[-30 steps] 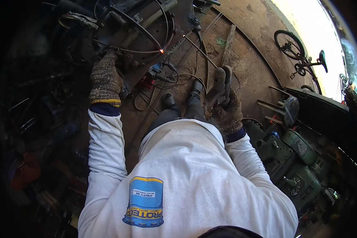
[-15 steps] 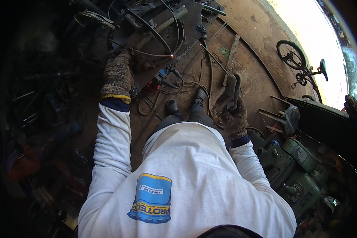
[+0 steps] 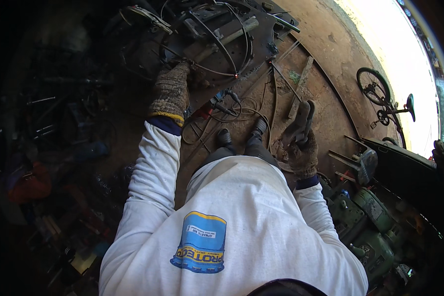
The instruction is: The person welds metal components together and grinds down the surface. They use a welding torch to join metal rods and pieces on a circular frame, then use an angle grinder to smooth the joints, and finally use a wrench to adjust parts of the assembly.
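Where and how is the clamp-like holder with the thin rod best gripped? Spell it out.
Probably best to grip the holder by its near, lower end, coming from the wearer's side, as the gloved right hand does. The thin rod juts forward and leftward from the far end, its tip faintly glowing, so keep hands off that end.

Table (image 3: 264, 32) ahead, a bit L of ctr; hoop (image 3: 218, 39) on top. L hand (image 3: 172, 89) at table's near L edge. R hand (image 3: 304, 154) w/ clamp (image 3: 296, 127), over floor (image 3: 330, 108); thin rod (image 3: 286, 81) runs fwd from clamp twd table's R side. Cable (image 3: 251, 101) on floor btwn table & shoes (image 3: 259, 127). Bike (image 3: 387, 103) far R; machine (image 3: 372, 209) R of R sleeve (image 3: 316, 204).
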Demonstrator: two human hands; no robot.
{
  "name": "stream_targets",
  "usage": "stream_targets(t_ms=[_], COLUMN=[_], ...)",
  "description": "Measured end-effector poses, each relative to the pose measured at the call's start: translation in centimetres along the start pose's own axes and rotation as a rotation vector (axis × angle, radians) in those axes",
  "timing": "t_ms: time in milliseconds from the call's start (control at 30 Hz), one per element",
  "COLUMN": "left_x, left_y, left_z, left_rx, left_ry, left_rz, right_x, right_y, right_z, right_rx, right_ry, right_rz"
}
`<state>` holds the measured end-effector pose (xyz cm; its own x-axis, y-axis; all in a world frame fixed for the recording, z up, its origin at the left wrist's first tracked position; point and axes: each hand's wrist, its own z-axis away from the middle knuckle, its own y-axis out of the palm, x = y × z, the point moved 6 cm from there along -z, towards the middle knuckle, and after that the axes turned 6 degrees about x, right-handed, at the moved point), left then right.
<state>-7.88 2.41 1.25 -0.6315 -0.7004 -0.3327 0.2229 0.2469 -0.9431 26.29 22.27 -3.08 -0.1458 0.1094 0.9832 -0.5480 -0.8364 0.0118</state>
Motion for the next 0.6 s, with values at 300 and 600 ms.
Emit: stream_targets(t_ms=[300,600], left_x=[-1.5,0.3], left_y=[-1.6,1.8], left_z=[-0.2,-0.4], left_rx=[0.008,0.003], left_ry=[-0.44,-0.51], left_rz=[0.799,1.137], right_x=[2.2,3.8], right_y=[-1.0,-4.5], right_z=[-1.3,-1.9], right_rx=[-0.067,-0.115], right_ry=[-0.091,-0.243], right_rz=[0.125,0.438])
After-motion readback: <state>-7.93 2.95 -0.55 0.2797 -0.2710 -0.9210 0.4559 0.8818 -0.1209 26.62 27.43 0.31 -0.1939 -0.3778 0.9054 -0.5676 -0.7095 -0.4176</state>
